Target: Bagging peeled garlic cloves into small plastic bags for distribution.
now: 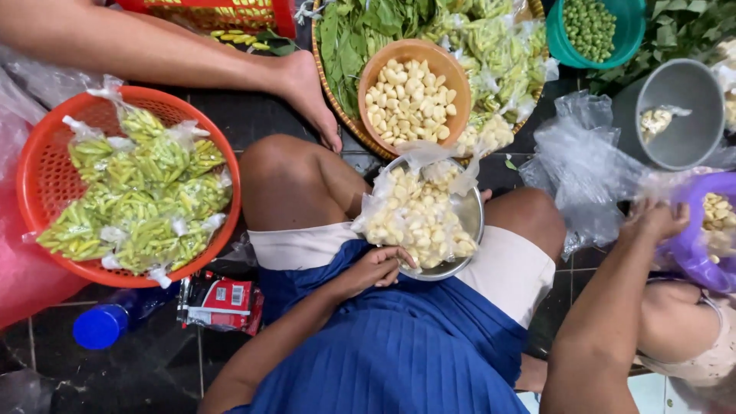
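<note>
Dark tiled floor (253, 115) bears red basket (38, 184), woven tray (337, 92) (possibly bamboo), blue-capped bottle (103, 326).

— What sits by the knee?
— An orange basket (34, 172) of bagged green chillies (138, 199), a blue-capped bottle (103, 326) below it.
— Farther up?
— A teal bowl (630, 31) of green peas (589, 27) beside a grey bowl (694, 130).

The left hand (379, 268) rests palm down in the lap, fingers loosely curled. The right hand (655, 221) reaches well out to the right, arm extended, fingers bent.
</note>
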